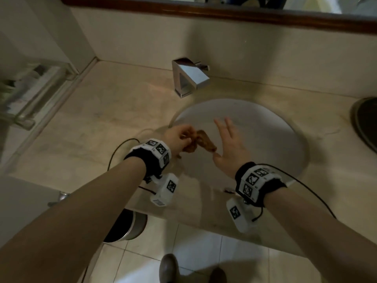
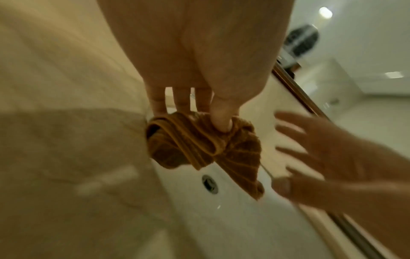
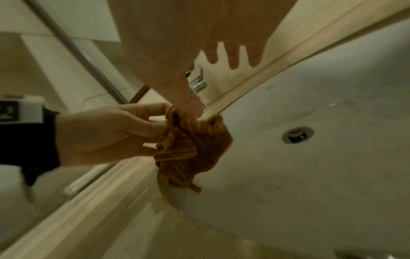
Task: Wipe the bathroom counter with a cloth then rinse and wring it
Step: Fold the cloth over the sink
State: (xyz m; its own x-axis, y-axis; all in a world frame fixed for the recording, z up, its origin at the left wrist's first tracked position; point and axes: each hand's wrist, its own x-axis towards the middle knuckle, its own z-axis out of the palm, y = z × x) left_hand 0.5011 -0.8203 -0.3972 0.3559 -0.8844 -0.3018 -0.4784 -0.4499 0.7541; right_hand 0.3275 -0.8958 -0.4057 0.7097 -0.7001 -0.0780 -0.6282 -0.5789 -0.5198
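Cloth: a bunched brown cloth (image 1: 204,140) hangs over the left edge of the white sink (image 1: 265,139), above the basin, off the bench (image 1: 91,123).
Left hand: the left hand (image 1: 178,136) pinches the cloth's upper part between thumb and fingers (image 2: 158,103).
Right hand: the right hand (image 1: 230,146) is just beside the cloth with fingers (image 1: 228,124) spread wide; whether the thumb touches the cloth's lower tip, I cannot tell.
Tap: a chrome tap (image 1: 189,75) stands behind the sink.
Drain: the drain (image 3: 297,135) shows in the basin.
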